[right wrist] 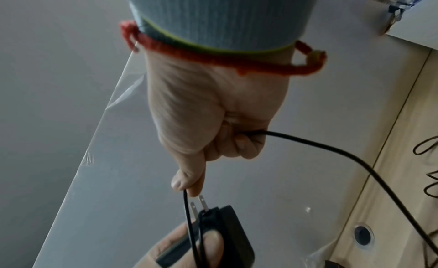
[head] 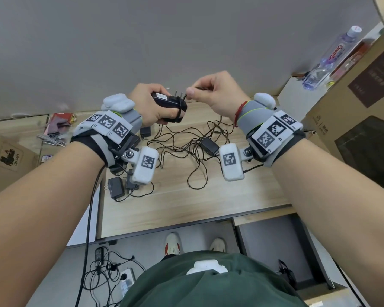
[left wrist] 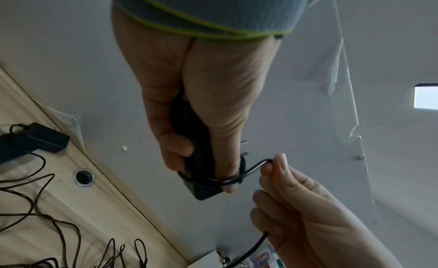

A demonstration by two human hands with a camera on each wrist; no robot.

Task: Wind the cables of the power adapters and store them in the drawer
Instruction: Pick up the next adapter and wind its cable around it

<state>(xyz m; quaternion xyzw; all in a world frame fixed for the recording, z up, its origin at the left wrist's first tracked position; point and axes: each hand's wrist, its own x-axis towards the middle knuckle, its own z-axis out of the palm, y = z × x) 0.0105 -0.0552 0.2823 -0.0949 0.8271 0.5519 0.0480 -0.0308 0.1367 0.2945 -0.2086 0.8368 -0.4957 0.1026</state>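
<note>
My left hand [head: 152, 107] grips a black power adapter [head: 167, 102] above the desk, prongs pointing up. A few turns of its thin black cable [left wrist: 213, 180] lie around the adapter body and over my thumb. My right hand [head: 211, 94] pinches the same cable [right wrist: 331, 150] just right of the prongs [right wrist: 200, 204], and the cable runs on through its curled fingers and down toward the desk. Several more black adapters lie on the wooden desk [head: 186, 207] with tangled cables [head: 186, 147]: one [head: 209, 146] near my right wrist, one [head: 115, 187] at the left edge. No drawer is in view.
A grey partition wall [head: 186, 41] stands behind the desk. Cardboard boxes [head: 353, 107] and a water bottle [head: 333, 58] are stacked at the right. A round cable hole [left wrist: 83, 177] sits in the desk near the wall. More cables and a power strip [head: 124, 278] lie on the floor.
</note>
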